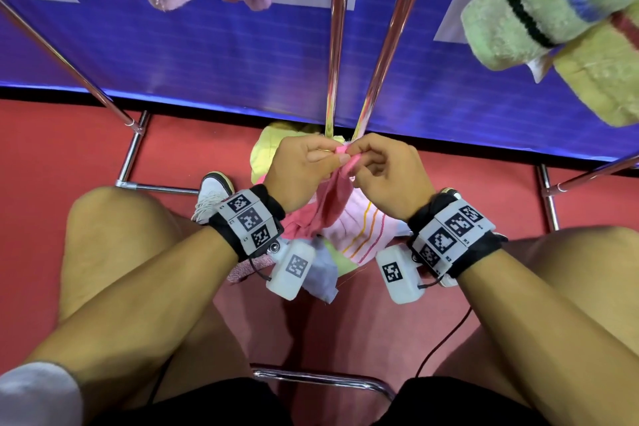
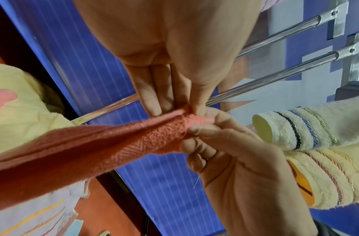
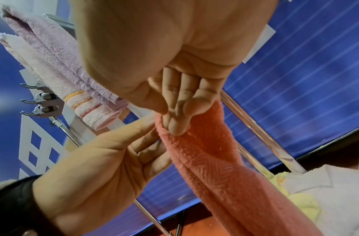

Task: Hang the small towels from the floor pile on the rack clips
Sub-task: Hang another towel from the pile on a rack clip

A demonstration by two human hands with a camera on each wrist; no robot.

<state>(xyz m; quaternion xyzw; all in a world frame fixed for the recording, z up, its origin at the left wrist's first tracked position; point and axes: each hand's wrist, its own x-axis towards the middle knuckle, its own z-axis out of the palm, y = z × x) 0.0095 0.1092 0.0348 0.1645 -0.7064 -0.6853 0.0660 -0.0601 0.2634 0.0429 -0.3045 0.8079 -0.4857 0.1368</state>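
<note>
At the centre of the head view, our left hand (image 1: 304,169) and right hand (image 1: 387,173) both pinch the top corner of a pink towel (image 1: 332,197), fingers curled tight on the bunched cloth. The towel hangs down from our grip to the pile (image 1: 349,235) on the red floor (image 1: 69,142), between our knees. Hung towels (image 1: 553,21) show at the upper right and upper left, on the metal rack (image 1: 390,34).

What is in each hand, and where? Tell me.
Both hands pinch one pink towel at its bunched top end: left hand and right hand side by side. The rest hangs toward the floor pile.
</note>
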